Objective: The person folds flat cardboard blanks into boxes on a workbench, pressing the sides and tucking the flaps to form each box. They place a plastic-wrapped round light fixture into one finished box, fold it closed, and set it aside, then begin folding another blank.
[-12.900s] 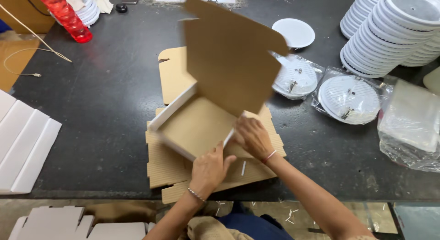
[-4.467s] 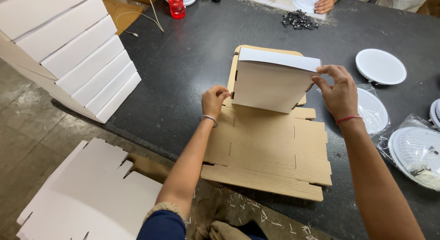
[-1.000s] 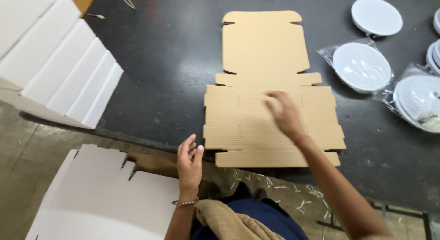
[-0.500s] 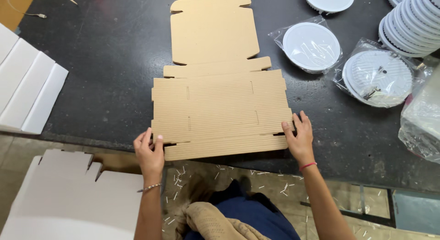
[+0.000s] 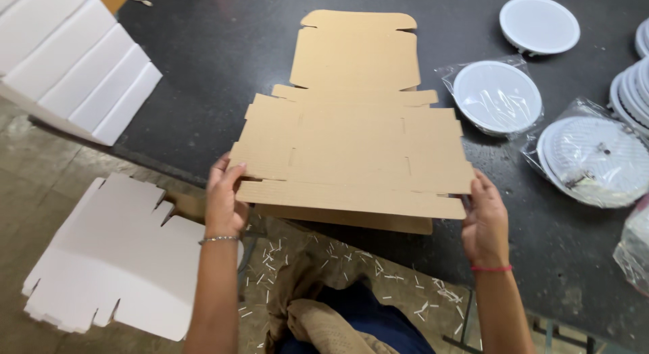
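Two hands on one flat brown cardboard blank (image 5: 351,148), near the frame's centre. We've got the left hand (image 5: 224,204) pinching the blank's near-left corner, fingers (image 5: 230,175) clamped over the edge w/ thumb under. The right hand (image 5: 484,222) grips the near-right corner the same way, fingers wrapped on the board's edge.

What's changed: half a sec ago the blank lay flat on the counter (image 5: 223,63) w/ our hands just pressing its near corners. Now the near edge overhangs the counter's front and the lowest flap (image 5: 345,220) looks bent down under the sheet, a darker strip showing beneath the front edge. A sec ago only the right hand was on it, the left hanging back by the counter edge. So the grip went from resting to holding, and we judge the first fold is starting along the near crease. Rest of the blank is unfolded, tongue flap at the top centre lying flat.

Round about: folded white boxes (image 5: 74,63) stacked upper left; flat white blanks (image 5: 115,266) lower left on the floor. Right side: a round white lamp in a clear bag (image 5: 497,97), a 2nd bagged one (image 5: 595,161) at the right edge, and an unbagged white disc (image 5: 539,24) at the top right. Small white scraps (image 5: 351,273) litter the floor below the counter's front.
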Available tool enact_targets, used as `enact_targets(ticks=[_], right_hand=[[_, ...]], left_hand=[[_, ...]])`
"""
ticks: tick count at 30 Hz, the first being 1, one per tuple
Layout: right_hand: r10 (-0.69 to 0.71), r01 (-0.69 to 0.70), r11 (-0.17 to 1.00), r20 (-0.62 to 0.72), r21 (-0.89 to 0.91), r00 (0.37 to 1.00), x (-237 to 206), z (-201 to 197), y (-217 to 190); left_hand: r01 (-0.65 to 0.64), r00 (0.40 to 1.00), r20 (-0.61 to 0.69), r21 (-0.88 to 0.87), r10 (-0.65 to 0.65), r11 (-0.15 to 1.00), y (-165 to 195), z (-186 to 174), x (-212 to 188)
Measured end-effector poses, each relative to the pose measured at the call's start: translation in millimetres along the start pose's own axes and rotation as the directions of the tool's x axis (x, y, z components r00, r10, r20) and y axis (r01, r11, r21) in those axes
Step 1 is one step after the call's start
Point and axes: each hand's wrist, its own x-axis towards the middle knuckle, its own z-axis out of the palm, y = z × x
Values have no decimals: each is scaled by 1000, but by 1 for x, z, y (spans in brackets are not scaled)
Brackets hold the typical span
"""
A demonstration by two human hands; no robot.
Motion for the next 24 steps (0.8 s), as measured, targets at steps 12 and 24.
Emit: enact_targets(ticks=[12, 24], right_hand=[[389, -379, 920, -112, 105, 914, 36, -14, 86], [-238, 383, 120, 348, -916, 907, -22, 122, 116]], left_hand=[[62, 996, 57, 43, -64, 997, -70, 13, 6], [-705, 639, 730, 682, 244, -193, -106, 109, -72]])
